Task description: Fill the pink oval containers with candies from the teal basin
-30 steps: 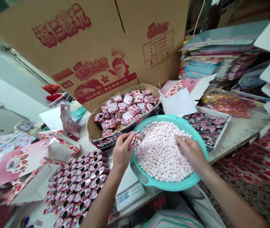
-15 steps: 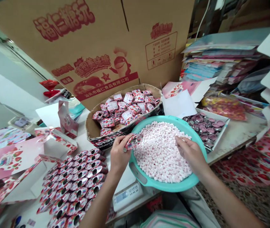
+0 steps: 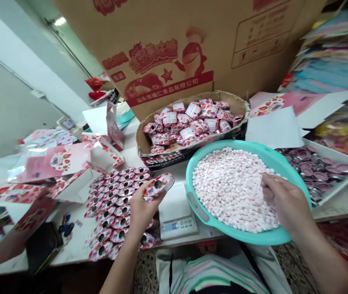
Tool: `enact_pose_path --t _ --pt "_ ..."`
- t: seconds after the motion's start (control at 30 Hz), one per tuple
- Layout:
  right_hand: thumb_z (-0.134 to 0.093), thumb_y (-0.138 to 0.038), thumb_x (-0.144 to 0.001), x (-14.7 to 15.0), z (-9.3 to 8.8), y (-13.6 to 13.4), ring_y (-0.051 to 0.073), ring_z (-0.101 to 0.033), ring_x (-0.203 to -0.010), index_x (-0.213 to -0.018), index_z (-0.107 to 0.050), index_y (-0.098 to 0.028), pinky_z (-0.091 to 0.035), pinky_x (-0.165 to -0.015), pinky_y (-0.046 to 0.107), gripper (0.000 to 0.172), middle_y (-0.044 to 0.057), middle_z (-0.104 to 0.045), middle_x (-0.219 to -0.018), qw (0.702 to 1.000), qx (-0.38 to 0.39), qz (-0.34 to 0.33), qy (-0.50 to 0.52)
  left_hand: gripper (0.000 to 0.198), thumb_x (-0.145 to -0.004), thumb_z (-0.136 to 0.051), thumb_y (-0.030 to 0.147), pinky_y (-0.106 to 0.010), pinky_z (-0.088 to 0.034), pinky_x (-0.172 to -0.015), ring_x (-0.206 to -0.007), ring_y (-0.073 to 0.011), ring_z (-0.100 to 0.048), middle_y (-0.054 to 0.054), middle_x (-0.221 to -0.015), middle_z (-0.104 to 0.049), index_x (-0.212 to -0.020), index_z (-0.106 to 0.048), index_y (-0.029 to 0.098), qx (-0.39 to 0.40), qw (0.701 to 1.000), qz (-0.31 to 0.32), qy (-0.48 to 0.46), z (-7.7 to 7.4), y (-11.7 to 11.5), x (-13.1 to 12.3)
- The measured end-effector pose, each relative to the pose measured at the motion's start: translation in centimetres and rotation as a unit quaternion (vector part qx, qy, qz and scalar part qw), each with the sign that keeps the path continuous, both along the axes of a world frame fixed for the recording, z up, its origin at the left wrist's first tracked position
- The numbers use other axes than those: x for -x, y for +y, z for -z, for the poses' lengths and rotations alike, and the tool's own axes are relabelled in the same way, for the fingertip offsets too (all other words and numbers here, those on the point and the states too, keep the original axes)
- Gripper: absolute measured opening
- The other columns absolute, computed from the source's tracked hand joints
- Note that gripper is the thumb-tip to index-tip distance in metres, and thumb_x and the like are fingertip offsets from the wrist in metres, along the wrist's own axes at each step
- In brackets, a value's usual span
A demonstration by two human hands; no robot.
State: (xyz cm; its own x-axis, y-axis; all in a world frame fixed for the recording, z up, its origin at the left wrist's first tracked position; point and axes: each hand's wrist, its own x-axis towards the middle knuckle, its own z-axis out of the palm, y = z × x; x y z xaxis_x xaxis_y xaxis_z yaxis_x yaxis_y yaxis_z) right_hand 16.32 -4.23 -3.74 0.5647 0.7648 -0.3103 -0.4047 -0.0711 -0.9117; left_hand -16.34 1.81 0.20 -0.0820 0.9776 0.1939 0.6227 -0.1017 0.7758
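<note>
My left hand (image 3: 145, 214) grips a strawberry-print foil candy packet (image 3: 159, 184) with a round dark opening, holding it just above the rows of similar packets (image 3: 115, 204) on the white table (image 3: 76, 249). My right hand (image 3: 286, 204) rests inside the teal plastic basin (image 3: 247, 146), its curled fingers among the small pink-and-white candies (image 3: 232, 188). Whether those fingers hold any candies is hidden.
A digital kitchen scale (image 3: 177, 222) stands under the basin's left edge. Behind are a cardboard tray of packed sachets (image 3: 189, 122) and a large printed carton (image 3: 161, 49). To the right lies a box of round metal tins (image 3: 315, 171); flat pink cartons (image 3: 54, 161) lie left.
The view has swung, shifting the basin rightward in the picture. My left hand has moved off the basin rim with the packet, over the rows of packets. My right hand stays among the candies.
</note>
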Motion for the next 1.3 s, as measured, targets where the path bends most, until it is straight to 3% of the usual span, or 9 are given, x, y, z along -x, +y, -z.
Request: enact_pose_path --t 0.07,0.17,0.33,0.5,0.8,1.03,1.3 --pt "-0.082 -0.043 -0.063 0.0 0.1 -0.1 0.005 -0.034 -0.049 -0.068 -0.059 -0.014 -0.026 -0.037 0.014 0.037 -0.003 -0.042 -0.061 1.000 0.001 0.002 0.001 0.045 -0.065 -0.075 0.037 -0.039 -0.051 -0.090 -0.097 -0.0255 -0.067 -0.007 -0.105 -0.071 -0.106 -0.067 0.019 -0.009 0.997 -0.001 0.075 0.9 -0.7 1.6" --pt "-0.081 -0.041 -0.066 -0.2 0.5 -0.2 0.005 -0.033 -0.047 -0.066 -0.058 -0.014 -0.025 -0.036 0.014 0.035 -0.003 -0.041 -0.058 1.000 0.000 0.001 -0.012 0.044 -0.068 -0.074 0.039 -0.037 -0.053 -0.083 -0.091 -0.0240 -0.068 -0.005 -0.100 -0.072 -0.107 -0.066 0.020 0.017 0.994 -0.002 0.112 2.0 -1.4 2.4" --pt "-0.079 -0.040 -0.068 -0.2 0.8 -0.2 0.004 -0.030 -0.044 -0.066 -0.057 -0.014 -0.022 -0.035 0.014 0.034 -0.005 -0.036 -0.053 1.000 -0.002 -0.008 -0.027 0.046 -0.069 -0.072 0.045 -0.032 -0.053 -0.074 -0.084 -0.0220 -0.069 -0.003 -0.097 -0.072 -0.107 -0.062 0.022 0.048 0.988 0.005 0.147 2.9 -1.6 1.5" --pt "-0.080 -0.039 -0.067 -0.1 0.6 -0.2 0.005 -0.031 -0.044 -0.065 -0.057 -0.015 -0.022 -0.035 0.015 0.034 -0.005 -0.038 -0.052 0.999 0.000 0.013 -0.044 0.040 -0.071 -0.071 0.037 -0.028 -0.049 -0.072 -0.085 -0.0207 -0.068 -0.001 -0.096 -0.071 -0.106 -0.058 0.024 0.070 0.981 0.056 0.173 4.1 -1.0 1.0" --pt "-0.077 -0.035 -0.070 -0.2 0.8 -0.2 0.005 -0.031 -0.044 -0.065 -0.056 -0.015 -0.022 -0.037 0.017 0.030 -0.005 -0.037 -0.051 0.998 0.000 0.011 -0.061 0.039 -0.074 -0.069 0.036 -0.030 -0.049 -0.069 -0.083 -0.0237 -0.068 -0.004 -0.094 -0.071 -0.109 -0.055 0.024 0.101 0.965 0.093 0.225 5.5 -0.6 1.1" --pt "-0.077 -0.031 -0.071 -0.5 1.0 -0.2 0.005 -0.033 -0.046 -0.066 -0.055 -0.015 -0.023 -0.038 0.017 0.028 -0.004 -0.039 -0.055 0.998 -0.003 0.003 -0.066 0.061 -0.070 -0.076 0.037 -0.037 -0.048 -0.089 -0.105 -0.0239 -0.061 -0.009 -0.116 -0.064 -0.122 -0.048 0.023 0.028 0.979 0.116 0.165 4.9 -1.0 2.2" --pt "-0.076 -0.031 -0.072 -0.4 0.9 -0.1 0.006 -0.033 -0.045 -0.065 -0.056 -0.015 -0.023 -0.037 0.017 0.027 -0.004 -0.039 -0.053 0.997 0.000 -0.003 -0.073 0.054 -0.070 -0.077 0.037 -0.039 -0.047 -0.093 -0.104 -0.0233 -0.062 -0.009 -0.114 -0.065 -0.116 -0.055 0.021 0.008 0.984 0.113 0.136 2.1 -1.9 3.5"
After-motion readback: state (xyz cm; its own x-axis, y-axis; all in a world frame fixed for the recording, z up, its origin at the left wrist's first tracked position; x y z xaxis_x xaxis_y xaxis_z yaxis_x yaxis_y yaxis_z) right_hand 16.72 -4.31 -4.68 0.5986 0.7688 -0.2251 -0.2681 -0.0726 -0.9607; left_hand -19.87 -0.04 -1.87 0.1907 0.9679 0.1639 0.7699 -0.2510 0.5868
